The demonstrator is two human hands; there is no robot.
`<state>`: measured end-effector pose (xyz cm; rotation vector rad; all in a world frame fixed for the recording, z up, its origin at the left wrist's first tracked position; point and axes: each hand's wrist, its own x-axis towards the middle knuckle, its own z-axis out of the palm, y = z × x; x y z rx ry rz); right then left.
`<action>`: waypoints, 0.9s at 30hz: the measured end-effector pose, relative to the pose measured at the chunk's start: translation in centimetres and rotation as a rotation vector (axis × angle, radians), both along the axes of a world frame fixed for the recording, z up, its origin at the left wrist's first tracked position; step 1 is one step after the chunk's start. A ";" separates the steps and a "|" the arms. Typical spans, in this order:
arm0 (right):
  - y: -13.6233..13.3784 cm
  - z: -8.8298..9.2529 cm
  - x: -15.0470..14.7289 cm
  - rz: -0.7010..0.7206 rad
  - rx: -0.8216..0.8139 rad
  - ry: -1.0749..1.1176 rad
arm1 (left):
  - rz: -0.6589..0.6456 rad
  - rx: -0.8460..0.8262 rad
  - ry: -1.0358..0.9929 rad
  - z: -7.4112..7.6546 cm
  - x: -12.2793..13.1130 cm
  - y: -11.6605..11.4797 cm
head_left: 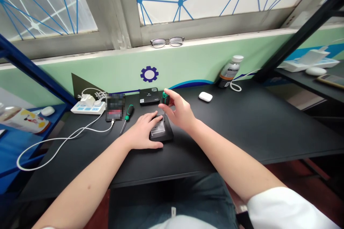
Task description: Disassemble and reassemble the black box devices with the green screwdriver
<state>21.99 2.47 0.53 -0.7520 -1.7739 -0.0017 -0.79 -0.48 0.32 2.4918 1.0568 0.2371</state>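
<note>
A small black box (162,131) with a white label lies on the black table (242,125). My left hand (143,131) rests on its left side, fingers curled around it, holding it down. My right hand (178,110) is closed on a green-handled screwdriver (165,98), held upright with its tip down on the box. A second green-handled screwdriver (127,115) lies on the table to the left of my hands.
A second black box (149,97) sits behind my hands. A white power strip (88,106) with a white cable (61,143) is at the left. White earbud case (205,96), bottle (229,71) at back right, glasses (167,42) on the sill.
</note>
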 end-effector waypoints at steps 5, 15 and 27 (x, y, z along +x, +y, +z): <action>-0.2 -0.3 -0.3 0.026 -0.009 -0.056 | -0.009 -0.003 0.002 -0.2 0.3 0.1; -0.6 1.4 -0.7 0.096 0.032 0.059 | -0.025 0.021 -0.032 -0.8 0.0 0.3; -1.0 1.5 -0.2 0.157 0.035 0.061 | -0.014 -0.001 -0.011 -0.5 0.2 0.1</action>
